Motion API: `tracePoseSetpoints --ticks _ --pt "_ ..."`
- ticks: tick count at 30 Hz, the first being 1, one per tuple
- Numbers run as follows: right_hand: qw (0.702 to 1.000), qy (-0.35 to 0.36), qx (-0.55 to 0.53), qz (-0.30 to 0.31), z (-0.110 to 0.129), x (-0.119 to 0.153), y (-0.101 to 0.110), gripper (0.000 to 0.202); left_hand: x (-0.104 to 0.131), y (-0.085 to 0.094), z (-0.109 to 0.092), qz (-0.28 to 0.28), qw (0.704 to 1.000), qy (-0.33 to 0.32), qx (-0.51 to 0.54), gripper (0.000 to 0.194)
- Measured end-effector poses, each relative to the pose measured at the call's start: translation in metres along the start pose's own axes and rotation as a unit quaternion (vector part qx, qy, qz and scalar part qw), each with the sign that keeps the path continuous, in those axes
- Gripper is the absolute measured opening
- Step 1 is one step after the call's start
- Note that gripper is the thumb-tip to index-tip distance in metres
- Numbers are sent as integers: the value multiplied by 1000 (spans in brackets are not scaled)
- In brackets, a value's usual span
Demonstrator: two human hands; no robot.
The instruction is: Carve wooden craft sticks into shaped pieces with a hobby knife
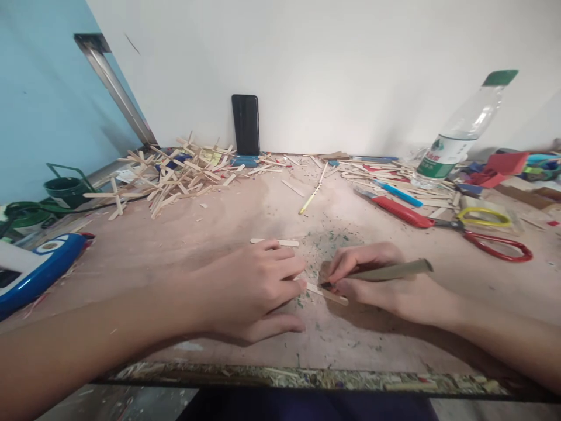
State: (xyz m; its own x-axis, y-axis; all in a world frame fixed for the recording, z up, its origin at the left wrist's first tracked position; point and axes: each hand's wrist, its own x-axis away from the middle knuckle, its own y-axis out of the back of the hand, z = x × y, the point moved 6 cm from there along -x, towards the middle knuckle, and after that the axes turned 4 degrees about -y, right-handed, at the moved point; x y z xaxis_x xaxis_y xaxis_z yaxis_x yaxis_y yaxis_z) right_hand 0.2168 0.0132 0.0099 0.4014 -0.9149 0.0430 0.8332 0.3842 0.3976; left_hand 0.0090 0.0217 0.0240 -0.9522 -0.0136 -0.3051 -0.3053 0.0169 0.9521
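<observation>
My left hand [267,286] lies palm down on the table with its fingers stretched out and a little apart. Its fingertips rest over one end of a wooden craft stick [335,296], hiding that end. In my right hand [385,286] is an olive-coloured pen [394,271], pinched between thumb and fingers and slanting down to the left. Its dark tip meets or hovers just over the stick; I cannot tell which. Just beyond my left fingers lies a second craft stick [287,242], partly covered by them.
Loose craft sticks [193,169] are heaped at the back left, near an upright black phone [246,124]. Red-handled scissors [499,242], a red-handled cutter [403,211], a blue pen-like tool [398,193] and a tilted-looking bottle [456,140] occupy the right. A blue-and-white object [48,263] sits left.
</observation>
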Motion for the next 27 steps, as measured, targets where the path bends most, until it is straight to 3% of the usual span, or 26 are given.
tracePoseSetpoints --ticks 16,27 --pt "1000 -7 10 25 -1 -1 -2 18 -1 -1 1 -14 1000 -3 12 32" --pt "998 49 6 26 -1 2 -7 14 -2 -1 -3 -8 1000 -15 -22 33"
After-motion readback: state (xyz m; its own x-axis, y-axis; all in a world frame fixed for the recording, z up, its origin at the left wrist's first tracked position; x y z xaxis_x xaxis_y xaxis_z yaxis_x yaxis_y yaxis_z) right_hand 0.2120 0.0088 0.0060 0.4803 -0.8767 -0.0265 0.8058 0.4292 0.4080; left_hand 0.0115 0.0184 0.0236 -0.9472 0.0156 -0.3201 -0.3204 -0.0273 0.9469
